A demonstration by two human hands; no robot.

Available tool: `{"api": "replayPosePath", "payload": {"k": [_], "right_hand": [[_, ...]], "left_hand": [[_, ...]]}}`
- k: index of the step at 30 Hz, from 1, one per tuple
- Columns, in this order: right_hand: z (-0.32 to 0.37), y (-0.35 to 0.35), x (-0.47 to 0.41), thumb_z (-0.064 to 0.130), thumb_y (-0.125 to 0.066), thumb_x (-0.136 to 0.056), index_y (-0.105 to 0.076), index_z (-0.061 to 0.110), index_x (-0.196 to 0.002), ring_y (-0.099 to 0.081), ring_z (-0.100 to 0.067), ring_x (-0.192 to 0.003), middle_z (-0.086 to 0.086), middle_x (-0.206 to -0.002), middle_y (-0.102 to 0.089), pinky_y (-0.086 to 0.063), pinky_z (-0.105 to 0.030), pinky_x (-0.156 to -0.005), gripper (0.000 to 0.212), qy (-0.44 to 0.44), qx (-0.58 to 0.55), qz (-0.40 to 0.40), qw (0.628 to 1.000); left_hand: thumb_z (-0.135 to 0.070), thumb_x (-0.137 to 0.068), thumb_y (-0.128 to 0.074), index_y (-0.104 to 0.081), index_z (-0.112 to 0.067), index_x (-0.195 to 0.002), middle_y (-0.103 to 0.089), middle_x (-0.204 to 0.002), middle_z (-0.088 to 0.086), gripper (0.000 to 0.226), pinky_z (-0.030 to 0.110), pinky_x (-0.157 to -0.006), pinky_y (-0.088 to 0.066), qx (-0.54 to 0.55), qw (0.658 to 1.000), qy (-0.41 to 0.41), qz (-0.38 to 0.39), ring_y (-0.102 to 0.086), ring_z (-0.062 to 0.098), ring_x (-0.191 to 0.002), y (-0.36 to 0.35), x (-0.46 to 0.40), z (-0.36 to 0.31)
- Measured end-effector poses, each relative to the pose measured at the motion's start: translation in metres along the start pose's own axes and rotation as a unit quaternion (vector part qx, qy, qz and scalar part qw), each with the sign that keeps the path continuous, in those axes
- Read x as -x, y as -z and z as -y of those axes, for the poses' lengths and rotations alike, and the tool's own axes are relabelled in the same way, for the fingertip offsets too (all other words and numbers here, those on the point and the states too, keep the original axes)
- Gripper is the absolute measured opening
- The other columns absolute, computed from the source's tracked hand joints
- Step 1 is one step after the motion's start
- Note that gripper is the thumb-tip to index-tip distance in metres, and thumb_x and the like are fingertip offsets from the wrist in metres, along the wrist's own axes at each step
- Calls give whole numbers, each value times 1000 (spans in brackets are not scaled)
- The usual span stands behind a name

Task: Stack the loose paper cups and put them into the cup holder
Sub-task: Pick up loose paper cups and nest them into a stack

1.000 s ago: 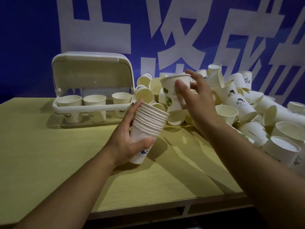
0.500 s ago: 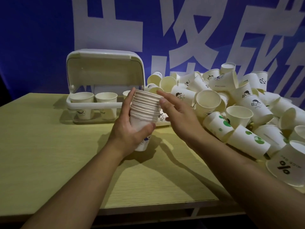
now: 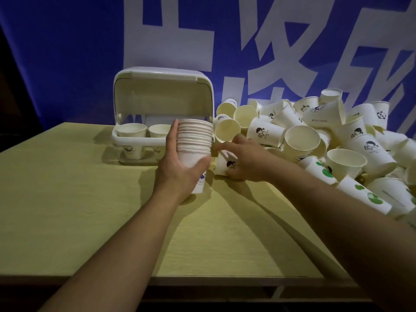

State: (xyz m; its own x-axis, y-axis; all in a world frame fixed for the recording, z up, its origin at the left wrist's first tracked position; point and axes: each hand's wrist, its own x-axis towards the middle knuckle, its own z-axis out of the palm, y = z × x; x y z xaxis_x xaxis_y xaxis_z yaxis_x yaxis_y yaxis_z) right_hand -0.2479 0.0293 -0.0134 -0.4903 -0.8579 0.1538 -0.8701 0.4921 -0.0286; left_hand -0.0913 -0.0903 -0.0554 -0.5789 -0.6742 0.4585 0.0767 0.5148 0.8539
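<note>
Now left hand wrapped round stack of cups, just right of cup holder; right hand closed on one loose cup beside stack; light, thin, easy to squash; best held softly by sides.

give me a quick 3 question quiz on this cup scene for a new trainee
1. True or false: the lid of the cup holder is shut.
2. Which hand holds the stack of cups? A) the left hand B) the right hand C) neither
3. Fill in: the right hand is closing on a single cup printed with a small ____ figure, at the near edge of the pile of cups.

Key:
1. False: the lid stands open, with cups visible inside.
2. A
3. Cartoon; the cup sits on the table just right of the stack.
</note>
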Motion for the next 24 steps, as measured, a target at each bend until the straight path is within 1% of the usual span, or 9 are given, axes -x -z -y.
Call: {"api": "replayPosePath", "payload": {"k": [2, 5, 7, 10, 13, 16, 18, 21, 24], "right_hand": [[-2, 2, 2, 43, -71, -86, -36, 45, -146, -44, -28, -126, -5, -141, -40, -38, -41, -106, 70, -5, -25, 6, 1000], [-6, 2, 17, 46, -73, -84, -42, 39, -145, -48, -26, -126, -5, -140, -42, -43, -39, -104, 68, -35, -113, -1, 993], [-9, 0, 34, 48, -75, -81, -46, 38, -140, -55, -24, -116, -2, -131, -48, -53, -42, -95, 67, -61, -187, -69, 978], [-14, 7, 63, 50, -76, -78, -48, 41, -136, -60, -22, -106, 1, -125, -50, -61, -47, -79, 65, -111, -308, -227, 917], [-18, 28, 94, 46, -76, -81, -45, 44, -138, -61, -24, -108, 0, -132, -50, -63, -46, -70, 65, -150, -390, -315, 852], [-17, 49, 128, 40, -74, -85, -44, 40, -140, -60, -16, -105, 2, -132, -48, -61, -26, -59, 63, -139, -440, -378, 803], [-16, 57, 148, 39, -72, -87, -43, 40, -141, -58, -11, -107, 4, -130, -48, -58, -20, -62, 61, -128, -438, -409, 790], [-16, 64, 172, 39, -73, -87, -42, 45, -138, -57, -17, -115, 4, -133, -49, -59, -28, -78, 60, -131, -424, -436, 783], [-21, 75, 192, 39, -75, -85, -43, 48, -132, -60, -12, -109, 10, -126, -51, -58, -19, -68, 57, -138, -428, -453, 770]], "left_hand": [[-38, -81, -78, -9, -55, -151, -44, -129, -13, 100, 24, -66, -47, 12, 1000, 0, -2, -54, -1, -89, 1, -1, 1], [-49, -70, -75, -12, -58, -150, -47, -139, -13, 101, 33, -86, -52, 71, 996, -20, 39, -58, 2, -106, 3, 1, -2], [-52, -66, -73, -14, -60, -148, -47, -144, -14, 101, 32, -92, -52, 107, 988, -48, 103, -58, 4, -115, 1, 6, -5], [-49, -67, -74, -15, -59, -149, -45, -145, -17, 101, 25, -92, -53, 115, 971, -87, 190, -56, 1, -120, -8, 15, -11], [-49, -66, -73, -16, -56, -150, -42, -140, -33, 102, 8, -88, -47, 114, 960, -113, 228, -51, -9, -121, -15, 23, -20], [-53, -61, -75, -14, -67, -144, -35, -136, -45, 104, 6, -86, -45, 90, 950, -137, 265, -45, -16, -121, -20, 34, -35], [-56, -60, -76, -10, -73, -140, -32, -131, -52, 105, 5, -85, -45, 70, 943, -156, 286, -44, -19, -120, -27, 44, -49], [-50, -61, -78, -9, -72, -140, -35, -130, -50, 107, 4, -87, -43, 85, 932, -178, 305, -47, -14, -120, -44, 60, -63], [-49, -61, -79, -10, -70, -141, -38, -132, -47, 108, 5, -89, -43, 67, 917, -207, 335, -49, -13, -119, -61, 75, -71]]}}
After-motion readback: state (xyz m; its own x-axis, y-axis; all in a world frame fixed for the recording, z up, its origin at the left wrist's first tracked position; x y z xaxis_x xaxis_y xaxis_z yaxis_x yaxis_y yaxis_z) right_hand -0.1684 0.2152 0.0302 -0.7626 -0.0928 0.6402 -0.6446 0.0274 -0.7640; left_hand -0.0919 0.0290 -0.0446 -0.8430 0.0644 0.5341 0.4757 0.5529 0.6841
